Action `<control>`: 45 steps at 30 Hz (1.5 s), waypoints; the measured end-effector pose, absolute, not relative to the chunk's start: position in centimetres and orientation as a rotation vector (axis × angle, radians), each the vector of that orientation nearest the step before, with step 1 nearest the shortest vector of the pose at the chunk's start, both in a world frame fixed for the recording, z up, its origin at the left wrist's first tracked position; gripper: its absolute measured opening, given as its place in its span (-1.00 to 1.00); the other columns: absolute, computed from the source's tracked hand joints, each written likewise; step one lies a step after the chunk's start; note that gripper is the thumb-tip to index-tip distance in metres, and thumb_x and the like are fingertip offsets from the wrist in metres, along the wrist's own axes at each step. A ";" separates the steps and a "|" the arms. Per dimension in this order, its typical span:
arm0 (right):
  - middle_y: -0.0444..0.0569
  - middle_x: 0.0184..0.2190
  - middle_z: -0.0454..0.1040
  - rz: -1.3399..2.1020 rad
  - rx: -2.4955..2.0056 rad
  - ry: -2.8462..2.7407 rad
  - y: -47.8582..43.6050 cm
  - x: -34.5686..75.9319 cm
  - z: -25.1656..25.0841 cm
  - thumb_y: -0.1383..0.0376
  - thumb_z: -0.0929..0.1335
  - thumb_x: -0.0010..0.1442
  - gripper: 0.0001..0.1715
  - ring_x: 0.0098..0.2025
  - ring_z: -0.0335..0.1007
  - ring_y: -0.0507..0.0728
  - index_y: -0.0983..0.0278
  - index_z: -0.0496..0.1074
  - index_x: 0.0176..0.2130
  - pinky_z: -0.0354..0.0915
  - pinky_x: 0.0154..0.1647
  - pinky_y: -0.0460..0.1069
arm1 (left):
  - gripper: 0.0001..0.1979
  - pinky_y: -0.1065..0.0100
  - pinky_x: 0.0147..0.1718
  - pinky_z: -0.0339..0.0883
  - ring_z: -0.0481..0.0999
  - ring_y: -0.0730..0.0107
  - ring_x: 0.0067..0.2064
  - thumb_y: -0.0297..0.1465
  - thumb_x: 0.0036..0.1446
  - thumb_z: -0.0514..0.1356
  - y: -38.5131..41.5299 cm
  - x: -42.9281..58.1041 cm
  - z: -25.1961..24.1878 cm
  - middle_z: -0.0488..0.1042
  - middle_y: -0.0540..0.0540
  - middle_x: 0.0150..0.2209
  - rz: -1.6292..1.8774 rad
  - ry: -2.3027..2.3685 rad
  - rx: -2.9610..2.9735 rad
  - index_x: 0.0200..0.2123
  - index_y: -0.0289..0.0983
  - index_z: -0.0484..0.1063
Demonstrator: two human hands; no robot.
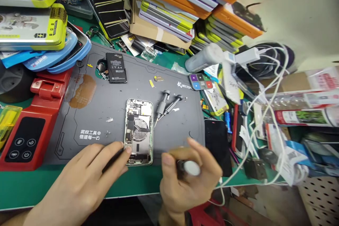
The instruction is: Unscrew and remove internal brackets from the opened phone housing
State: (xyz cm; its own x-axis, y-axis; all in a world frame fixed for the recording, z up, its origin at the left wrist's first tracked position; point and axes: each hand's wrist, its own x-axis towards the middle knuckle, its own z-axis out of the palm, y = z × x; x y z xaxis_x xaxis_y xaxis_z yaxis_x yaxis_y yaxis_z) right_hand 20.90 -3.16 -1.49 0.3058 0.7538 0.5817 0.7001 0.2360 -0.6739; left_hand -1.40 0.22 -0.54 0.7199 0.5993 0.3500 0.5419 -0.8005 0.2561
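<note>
An opened phone (139, 137) lies on the grey mat (106, 102), its inner parts and a round coil showing. My left hand (92, 176) is closed round a slim black tool (113, 160), its fingertips touching the phone's lower left edge. To the right of the phone, my right hand (189, 180) is curled round a dark cylindrical tool with a pale round end (191, 168); the rest of that tool is hidden. Two screwdrivers (167, 107) rest on the mat beside the phone. Farther back lies a black phone battery (116, 67).
At left stands a red device (29, 127) with touch buttons. Stacked orange and yellow-green cases (172, 3) rise at the back. On the right are a dark phone (218, 144), tangled white cables (275, 91) and a grey bottle (203, 58). Small parts dot the mat.
</note>
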 end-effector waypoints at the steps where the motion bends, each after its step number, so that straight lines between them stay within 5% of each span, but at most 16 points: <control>1: -0.15 -0.39 0.35 0.072 -1.473 -1.324 -3.0 21.0 -1.4 0.43 0.38 0.49 -0.41 -0.48 0.29 0.08 0.21 0.33 0.42 0.43 -0.43 -0.02 | -0.62 0.08 0.00 0.44 0.55 0.11 0.08 -0.49 0.51 0.17 0.2 -1.4 -0.6 0.55 -0.24 0.19 0.638 0.942 2.770 0.32 -0.34 0.46; 7: 0.07 -0.08 0.54 0.121 -1.541 -1.309 -2.8 24.1 -0.8 0.40 0.29 0.55 -0.29 -0.24 0.52 0.14 0.14 0.14 0.56 0.54 -0.30 0.01 | -0.73 0.12 0.10 0.39 0.55 0.20 0.09 -0.41 0.52 0.21 0.0 -1.8 -1.2 0.57 -0.17 0.14 0.781 0.914 2.617 0.19 -0.36 0.51; 11: 0.12 0.12 0.57 -0.149 -1.784 -1.570 -2.7 27.0 -1.4 0.36 0.32 0.59 -0.48 0.09 0.57 0.23 0.17 0.33 0.45 0.53 0.09 0.14 | -0.88 0.20 0.06 0.35 0.55 0.34 -0.08 -0.44 0.53 0.18 0.0 -2.0 -1.2 0.59 -0.07 -0.08 0.904 0.924 2.483 -0.03 -0.29 0.53; 17: 0.11 0.11 0.56 -0.244 -1.888 -1.790 -1.5 28.6 -0.4 0.29 0.27 0.64 -0.66 0.14 0.48 0.27 0.27 0.47 0.28 0.42 0.17 0.20 | -0.90 0.25 0.00 0.30 0.48 0.37 -0.14 -0.46 0.53 0.17 0.3 -1.9 -0.7 0.55 -0.03 -0.18 0.973 0.885 2.433 -0.10 -0.28 0.50; 24: 0.00 -0.11 0.63 0.084 -2.068 -1.760 3.9 28.4 3.0 0.15 0.25 0.62 -0.68 -0.14 0.56 0.22 0.22 0.54 -0.02 0.30 -0.18 0.06 | -0.89 0.26 -0.03 0.30 0.45 0.34 -0.13 -0.46 0.54 0.16 0.8 -1.8 -0.3 0.54 -0.04 -0.19 0.986 0.833 2.461 -0.08 -0.29 0.49; 27: -0.05 -0.27 0.62 0.175 -2.146 -1.755 6.6 28.2 2.7 0.07 0.37 0.54 -0.68 -0.29 0.54 0.24 0.23 0.47 0.10 0.16 -0.30 0.04 | -0.91 0.24 -0.03 0.27 0.42 0.32 -0.14 -0.48 0.53 0.17 0.7 -1.8 -0.2 0.53 -0.05 -0.20 0.974 0.830 2.487 -0.09 -0.30 0.48; 31: -0.13 -0.38 0.56 0.316 -2.160 -1.767 8.0 28.1 2.1 0.20 0.37 0.45 -0.57 -0.33 0.51 0.23 0.20 0.40 0.25 0.10 -0.32 0.02 | -0.91 0.22 -0.12 0.23 0.41 0.33 -0.20 -0.52 0.51 0.17 0.4 -1.7 -0.1 0.52 -0.03 -0.24 0.983 0.817 2.480 -0.14 -0.28 0.45; 39: -0.17 -0.33 0.40 0.352 -1.884 -1.594 5.4 27.8 3.3 0.25 0.29 0.35 -0.50 -0.44 0.33 0.08 0.15 0.43 0.24 0.28 -0.35 0.01 | -0.88 0.21 -0.28 0.17 0.43 0.39 -0.33 -0.57 0.46 0.22 -0.2 -1.9 -0.2 0.48 0.02 -0.35 1.008 0.846 2.485 -0.19 -0.27 0.45; 45: -0.10 -0.26 0.42 0.302 -1.563 -1.314 2.8 26.2 3.4 0.27 0.28 0.44 -0.65 -0.49 0.29 0.08 0.14 0.37 0.18 0.28 -0.55 0.00 | -0.85 0.19 -0.28 0.11 0.32 0.38 -0.35 -0.57 0.44 0.24 -0.6 -2.2 -0.7 0.46 0.04 -0.36 0.987 0.913 2.465 -0.21 -0.25 0.40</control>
